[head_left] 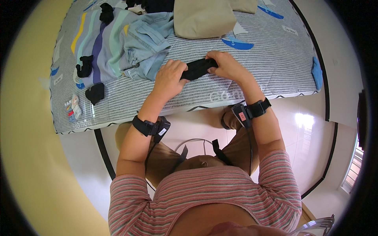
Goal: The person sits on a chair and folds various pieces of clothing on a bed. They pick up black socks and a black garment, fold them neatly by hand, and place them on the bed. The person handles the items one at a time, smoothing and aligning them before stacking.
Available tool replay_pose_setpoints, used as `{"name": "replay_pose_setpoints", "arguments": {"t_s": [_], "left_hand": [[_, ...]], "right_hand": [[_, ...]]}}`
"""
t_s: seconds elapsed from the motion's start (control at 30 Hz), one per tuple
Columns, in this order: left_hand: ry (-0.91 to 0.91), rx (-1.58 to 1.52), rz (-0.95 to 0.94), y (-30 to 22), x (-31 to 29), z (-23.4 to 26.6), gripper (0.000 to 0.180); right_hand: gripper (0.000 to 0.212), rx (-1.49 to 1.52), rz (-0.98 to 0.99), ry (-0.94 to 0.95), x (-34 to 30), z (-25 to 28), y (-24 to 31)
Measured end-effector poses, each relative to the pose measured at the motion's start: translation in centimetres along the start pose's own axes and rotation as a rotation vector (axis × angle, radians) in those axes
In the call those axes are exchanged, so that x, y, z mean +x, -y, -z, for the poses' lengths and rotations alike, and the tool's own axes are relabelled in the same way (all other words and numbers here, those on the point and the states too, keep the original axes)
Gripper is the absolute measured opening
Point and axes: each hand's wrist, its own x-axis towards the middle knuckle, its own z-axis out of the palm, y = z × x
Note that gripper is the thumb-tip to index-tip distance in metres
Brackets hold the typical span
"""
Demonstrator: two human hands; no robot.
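Cloth (199, 69) is at approx. 12 o'clock in view, over the bed (271, 78): black, matte, soft-looking, bunched to a narrow strip w/ shallow creases, slanting from 8 to 2 o'clock. Can't tell if it touches the sheet (149, 96). Hands apart, each clamped on an end: L hand (170, 76) at the 8 o'clock end, R hand (225, 66) at the 2 o'clock end, thumb & fingers pinching the fabric.

Sheet: thin grey/white stripes, printed w/ blue boats, a bit wrinkled. From the cloth, at 10 o'clock: denim (151, 39), pale blue, washed, stitched seams, crumpled. It overlaps a striped fabric (98, 47) (mint, purple, yellow, grey), smoother & spread flatter. 12 o'clock: tan fabric (202, 19), plain weave, rounded corners. 8–9 o'clock: black bundle (95, 94), compact, rounded; nr it, small socks (75, 108), light w/ bits of colour. 9 o'clock: another dark bundle (84, 67), looser, lumpy, atop the striped fabric. 3 o'clock, at bed's edge: blue cloth piece (317, 74), soft, folded long.
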Motion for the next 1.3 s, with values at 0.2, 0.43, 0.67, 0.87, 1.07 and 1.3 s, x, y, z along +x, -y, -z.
{"name": "replay_pose_setpoints", "arguments": {"t_s": [0.2,0.43,0.67,0.87,1.07,1.3], "left_hand": [[-0.056,0.051,-0.075,-0.1,0.2,0.5,0.033],[-0.064,0.042,-0.007,-0.1,0.4,0.7,0.029],[0.106,-1.248,0.246,-0.7,0.5,2.5,0.02],[-0.013,-1.528,0.306,-0.5,0.8,2.3,0.025],[-0.184,-1.483,0.439,-0.4,1.2,1.5,0.018],[-0.298,-1.341,0.471,-0.3,1.4,0.6,0.015]], "right_hand": [[0.034,0.013,0.054,-0.046,-0.2,-0.1,0.2],[0.026,0.257,0.111,-0.111,-0.5,-0.1,-0.5],[0.029,1.286,0.093,0.083,-0.9,1.5,1.3],[0.025,1.569,-0.053,0.066,0.1,0.6,2.3],[0.02,1.506,-0.271,-0.052,0.7,-0.1,2.3],[0.017,1.278,-0.26,-0.234,1.3,-1.3,2.3]]}}
